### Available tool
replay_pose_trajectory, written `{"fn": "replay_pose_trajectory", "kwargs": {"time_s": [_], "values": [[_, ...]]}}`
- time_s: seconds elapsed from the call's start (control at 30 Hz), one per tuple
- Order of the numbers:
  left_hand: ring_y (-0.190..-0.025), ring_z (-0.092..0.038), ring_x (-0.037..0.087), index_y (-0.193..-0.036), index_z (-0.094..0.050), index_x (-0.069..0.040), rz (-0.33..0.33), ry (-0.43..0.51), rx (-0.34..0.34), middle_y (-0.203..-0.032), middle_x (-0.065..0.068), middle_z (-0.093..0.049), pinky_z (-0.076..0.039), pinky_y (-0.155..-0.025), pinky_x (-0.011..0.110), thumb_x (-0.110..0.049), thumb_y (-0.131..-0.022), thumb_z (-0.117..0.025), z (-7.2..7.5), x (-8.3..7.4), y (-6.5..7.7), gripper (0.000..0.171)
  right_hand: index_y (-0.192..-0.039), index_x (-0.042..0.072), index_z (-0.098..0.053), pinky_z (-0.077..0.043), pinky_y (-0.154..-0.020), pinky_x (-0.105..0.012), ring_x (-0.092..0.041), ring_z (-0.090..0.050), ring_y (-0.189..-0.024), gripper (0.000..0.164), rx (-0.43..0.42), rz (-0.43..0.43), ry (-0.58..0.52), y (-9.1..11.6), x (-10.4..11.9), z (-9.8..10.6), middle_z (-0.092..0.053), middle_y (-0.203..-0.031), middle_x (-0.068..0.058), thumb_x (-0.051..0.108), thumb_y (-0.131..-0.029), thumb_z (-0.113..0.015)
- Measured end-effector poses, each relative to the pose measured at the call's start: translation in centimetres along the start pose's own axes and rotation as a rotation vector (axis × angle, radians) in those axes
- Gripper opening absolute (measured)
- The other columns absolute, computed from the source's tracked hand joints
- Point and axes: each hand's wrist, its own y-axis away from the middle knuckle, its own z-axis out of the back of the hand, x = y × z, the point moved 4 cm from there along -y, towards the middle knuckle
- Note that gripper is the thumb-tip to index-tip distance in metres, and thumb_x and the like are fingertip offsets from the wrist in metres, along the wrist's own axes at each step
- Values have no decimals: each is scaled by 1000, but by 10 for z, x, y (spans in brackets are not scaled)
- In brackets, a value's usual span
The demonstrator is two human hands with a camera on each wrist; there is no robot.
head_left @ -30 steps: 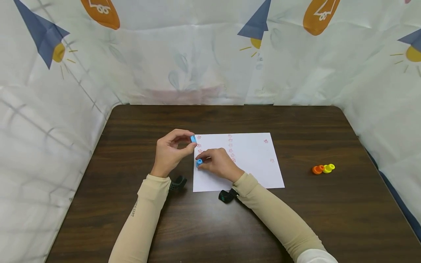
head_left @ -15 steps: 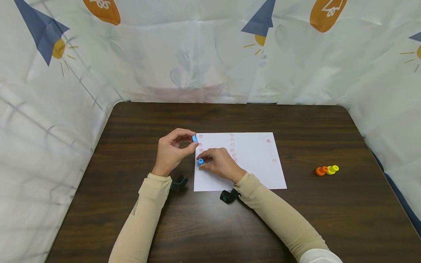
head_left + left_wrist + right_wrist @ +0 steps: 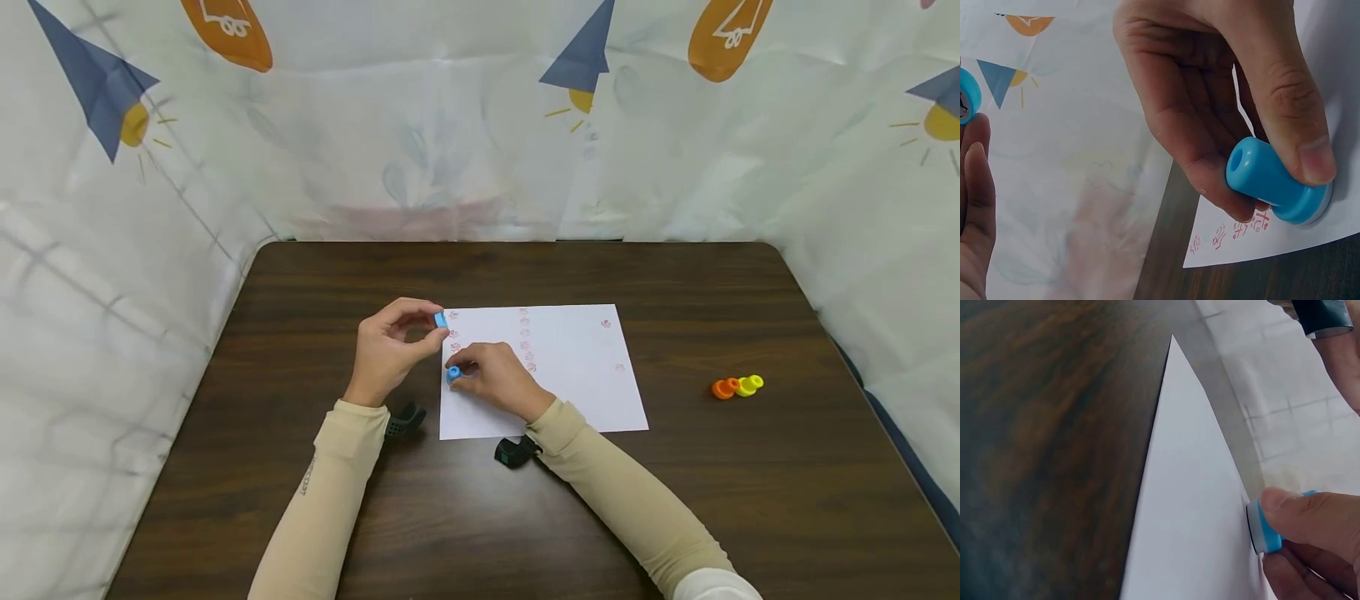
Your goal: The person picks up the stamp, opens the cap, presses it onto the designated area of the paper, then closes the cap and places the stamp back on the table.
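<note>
My right hand (image 3: 498, 379) pinches a blue toy stamp (image 3: 453, 373) between thumb and fingers near the left edge of the white paper (image 3: 577, 375). In the right wrist view the stamp's pale base (image 3: 1255, 530) stands against the sheet. My left hand (image 3: 378, 354) holds a small blue cap (image 3: 440, 319) between thumb and fingertips, beside the paper's upper left corner. The left wrist view shows part of that cap (image 3: 974, 94) at its left edge, hollow side visible. Small red stamped prints (image 3: 525, 333) run in columns down the left and middle of the sheet, with two more at the right.
An orange stamp (image 3: 724, 388) and a yellow one (image 3: 750, 384) lie side by side on the dark wooden table (image 3: 750, 492), right of the paper. A patterned white curtain (image 3: 337, 133) surrounds the table's back and sides. Each wrist wears a black strap-on device (image 3: 517, 452).
Both hands keep the same hold and nearly the same place on the table. The head view shifts slightly and returns; the stamp stays at the same spot on the sheet.
</note>
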Motion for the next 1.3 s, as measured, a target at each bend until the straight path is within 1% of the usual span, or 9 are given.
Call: {"fn": "replay_pose_trajectory", "kwargs": {"time_s": [0.03,0.27,0.37,0.5,0.73,0.9,1.0,1.2,1.3], "values": [[-88,-68,20,-107,-71,9,-2,1,0,-103,15,-73,-61,-87,20,17,-79,-76,0,0,0,29,-108,11,-81,-61,-83,-25,-13,-77,-91,20,-3,0,4,0,0,0,-81,-104,-3,16,-88,-83],[-89,-68,11,-107,-71,10,-13,17,-1,-105,-7,-73,-60,-88,18,19,-79,-75,-1,0,1,30,-109,11,-80,-62,-86,-27,-14,-77,-95,22,9,-11,2,2,-1,2,-81,-107,-3,17,-88,-83],[-90,-68,10,-108,-71,10,-18,14,3,-106,-6,-74,-60,-89,18,19,-79,-75,-2,0,0,31,-109,10,-80,-62,-86,-28,-14,-77,-95,22,13,-2,6,3,-1,2,-81,-107,-3,17,-88,-83],[-89,-67,11,-108,-71,9,-24,18,5,-105,0,-74,-60,-89,18,19,-79,-75,-3,-1,0,31,-109,10,-80,-62,-86,-29,-14,-76,-94,23,9,10,-1,3,-2,3,-80,-106,-3,18,-88,-83],[-88,-68,10,-107,-70,12,-40,27,7,-104,9,-74,-60,-88,18,20,-79,-75,-5,-3,0,30,-110,10,-80,-63,-88,-28,-15,-77,-96,25,-43,0,-69,7,-4,12,-80,-107,-3,18,-87,-85],[-89,-68,10,-108,-71,11,-30,12,11,-104,18,-72,-60,-88,19,18,-80,-76,-5,-4,0,30,-110,9,-80,-63,-90,-25,-16,-77,-96,27,-82,0,-105,10,-4,21,-80,-107,-3,18,-86,-85],[-89,-68,10,-109,-71,10,-25,3,12,-104,16,-72,-60,-88,19,17,-80,-76,-5,-5,0,30,-110,8,-80,-63,-89,-24,-16,-77,-96,27,-103,-5,-130,11,-5,26,-80,-106,-3,18,-86,-86],[-89,-68,12,-109,-72,9,-28,-3,13,-105,-2,-73,-60,-88,20,18,-80,-76,-4,-5,1,30,-109,9,-80,-63,-89,-24,-14,-77,-93,26,-139,-29,-171,14,-8,35,-80,-105,-3,19,-86,-86],[-89,-68,13,-109,-72,8,-22,-11,13,-105,-7,-73,-61,-88,21,18,-80,-76,-4,-4,2,31,-110,8,-79,-63,-90,-26,-14,-77,-93,27,-157,-37,-190,17,-11,40,-80,-106,-3,19,-86,-85]]}}
